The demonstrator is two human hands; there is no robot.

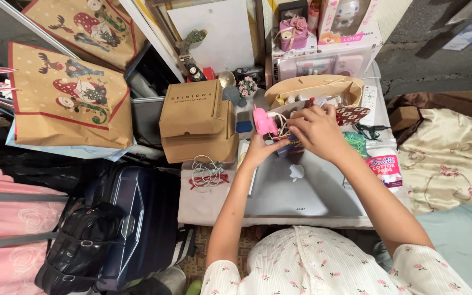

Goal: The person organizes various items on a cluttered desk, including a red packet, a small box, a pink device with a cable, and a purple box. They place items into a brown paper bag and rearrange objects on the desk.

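Both hands work over the closed silver laptop (301, 188), the left hand (262, 148) and right hand (318, 131) with fingers pinched together on a small dark box (289, 146), which could likely slip and knock the pink toy (263, 122) off the crowded tabletop (208, 210).

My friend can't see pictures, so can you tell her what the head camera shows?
Two hands meet over a closed silver laptop on a crowded table: the left hand and right hand hold a small dark blue box between them, next to a pink toy. A brown cardboard box sits to the left, a tan paper bag behind.
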